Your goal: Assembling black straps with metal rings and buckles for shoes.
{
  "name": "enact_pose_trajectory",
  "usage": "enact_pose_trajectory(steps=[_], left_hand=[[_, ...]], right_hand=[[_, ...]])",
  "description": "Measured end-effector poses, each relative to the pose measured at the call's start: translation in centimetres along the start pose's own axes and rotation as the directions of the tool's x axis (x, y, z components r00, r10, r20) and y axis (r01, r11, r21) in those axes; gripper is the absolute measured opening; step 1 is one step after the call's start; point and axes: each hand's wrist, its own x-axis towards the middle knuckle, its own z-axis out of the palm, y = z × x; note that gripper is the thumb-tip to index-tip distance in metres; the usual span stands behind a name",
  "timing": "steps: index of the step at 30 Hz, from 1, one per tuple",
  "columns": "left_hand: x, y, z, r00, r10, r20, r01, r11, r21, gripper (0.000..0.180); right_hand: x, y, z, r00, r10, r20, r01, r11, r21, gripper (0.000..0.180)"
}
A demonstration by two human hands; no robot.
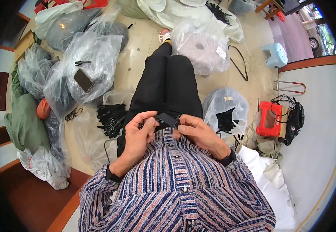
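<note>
left hand is pinching, thumb and index finger nearly closed at the left end of a small flat black strip-like piece. right hand is gripping the right end, thumb pressing against bent fingers. so the piece is sitting between the two hands, spanning the gap, just beyond the front of the blue, pink and white striped shirt and over the lap of the black trousers. exact material: cannot tell, too small. dark bits are also showing inside the left hand's curl; cannot tell if they're part of the same piece.

a loose pile of thin black strips is lying on the floor, left of the left hand, near the thigh. an open translucent plastic bag is standing right of the trousers, beyond the right hand, holding more black strips. a red plastic frame-shaped object is resting farther right. a dark rectangular phone is lying on clear plastic wrapping, upper left.
</note>
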Motion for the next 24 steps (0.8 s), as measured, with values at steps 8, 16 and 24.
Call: enact_pose_trajectory(steps=[8, 16, 24], left_hand=[[0.7, 0.1, 1.0, 0.931, 0.016, 0.364, 0.007, 0.998, -0.061, 0.021], [1.4, -0.2, 0.1, 0.960, -0.008, 0.281, -0.016, 0.996, 0.082, 0.018], [1.4, -0.7, 0.7, 0.956, 0.018, 0.294, -0.028, 0.999, 0.030, 0.019]], right_hand=[[1.5, 0.1, 0.2, 0.978, 0.133, 0.163, -0.190, 0.889, 0.416, 0.012], [1.4, -0.4, 1.7, 0.997, -0.078, -0.025, 0.081, 0.982, 0.169, 0.020], [1.5, 0.5, 0.6, 0.999, -0.038, -0.005, 0.038, 0.950, 0.310, 0.020]])
